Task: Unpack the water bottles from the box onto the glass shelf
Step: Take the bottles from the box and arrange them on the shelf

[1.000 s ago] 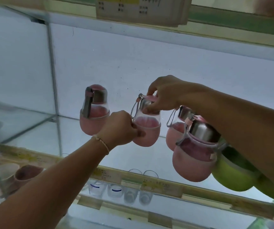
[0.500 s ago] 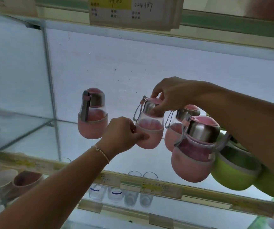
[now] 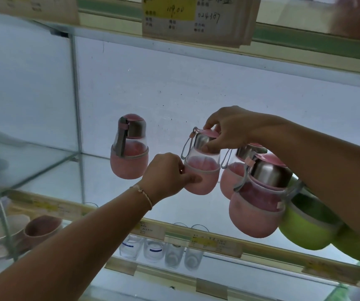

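Our left hand (image 3: 166,174) grips the pink bottle (image 3: 200,172) by its body while our right hand (image 3: 229,129) pinches its cap, likely squaring it on the glass shelf (image 3: 101,181).

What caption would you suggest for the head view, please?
Left hand grips a pink, steel-capped glass water bottle, right hand its cap, on the glass shelf.

The right forearm (image 3: 326,170) hides most of the green bottles (image 3: 305,231).
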